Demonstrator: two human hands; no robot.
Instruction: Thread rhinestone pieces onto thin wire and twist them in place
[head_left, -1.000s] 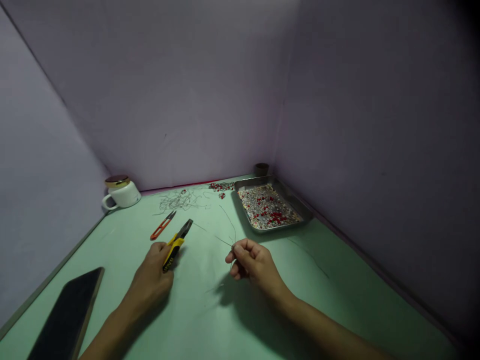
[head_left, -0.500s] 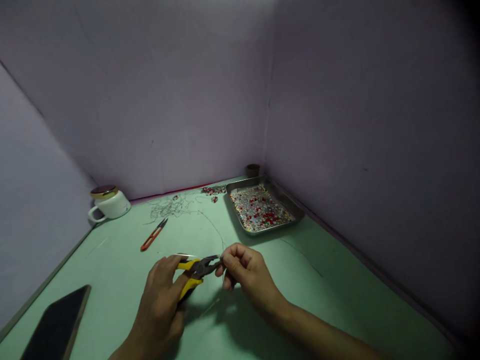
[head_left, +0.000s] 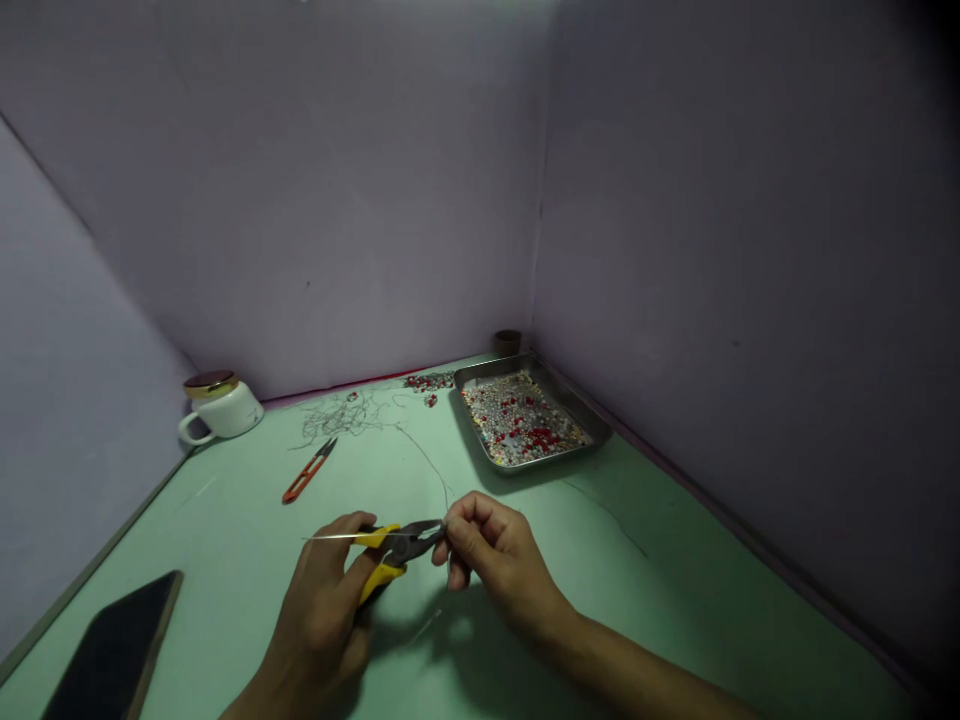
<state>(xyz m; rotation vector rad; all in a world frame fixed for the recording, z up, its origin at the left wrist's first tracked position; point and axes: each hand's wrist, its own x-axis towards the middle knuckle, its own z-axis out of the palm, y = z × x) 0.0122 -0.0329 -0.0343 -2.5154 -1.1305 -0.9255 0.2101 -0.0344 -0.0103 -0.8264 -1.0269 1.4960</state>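
Observation:
My left hand (head_left: 326, 590) is wrapped round the yellow and black handles of a pair of pliers (head_left: 403, 545). The plier jaws reach the fingertips of my right hand (head_left: 491, 550), which are pinched together. A thin pale strand (head_left: 330, 538) crosses over my left hand and along the pliers towards that pinch. Another bit of strand hangs below my right fingers. Whatever small piece sits between the jaws and the fingertips is hidden. Behind my right hand, a thin dark thread (head_left: 427, 462) lies on the table.
A metal tray (head_left: 480, 450) of white, red and yellow beads stands at the back right, with a small brown pot (head_left: 507, 343) behind. Orange thread snips (head_left: 309, 472), tangled thread (head_left: 337, 418), beaded pieces (head_left: 429, 383), a lidded white mug (head_left: 229, 411) and a phone (head_left: 112, 650) lie around.
The pliers have shifted slightly towards my right fingertips. The pale strand, earlier behind the pliers, now lies lower, across my left hand and the upper handle.

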